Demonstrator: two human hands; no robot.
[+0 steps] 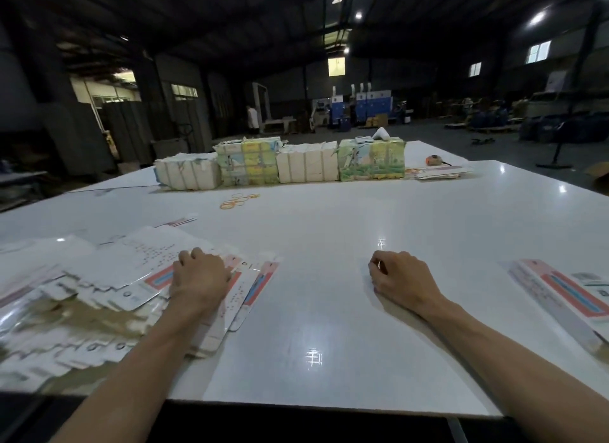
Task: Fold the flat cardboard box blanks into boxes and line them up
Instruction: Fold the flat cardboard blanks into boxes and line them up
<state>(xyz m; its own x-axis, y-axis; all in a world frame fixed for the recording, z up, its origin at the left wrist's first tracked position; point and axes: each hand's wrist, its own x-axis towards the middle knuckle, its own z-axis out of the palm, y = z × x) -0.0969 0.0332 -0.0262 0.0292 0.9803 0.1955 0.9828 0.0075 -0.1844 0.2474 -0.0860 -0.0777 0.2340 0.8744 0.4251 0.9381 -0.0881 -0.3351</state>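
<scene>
White tabletop: left hand clutches pink-striped flat blanks, right hand clenched empty

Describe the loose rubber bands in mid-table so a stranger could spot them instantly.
Start from the white table and find the row of wrapped bundles along its far side. Just in front of the second bundle from the left lie the rubber bands, a small cluster of thin orange and yellow loops. They are flat open rings on bare tabletop, not blocky stacks.
</scene>
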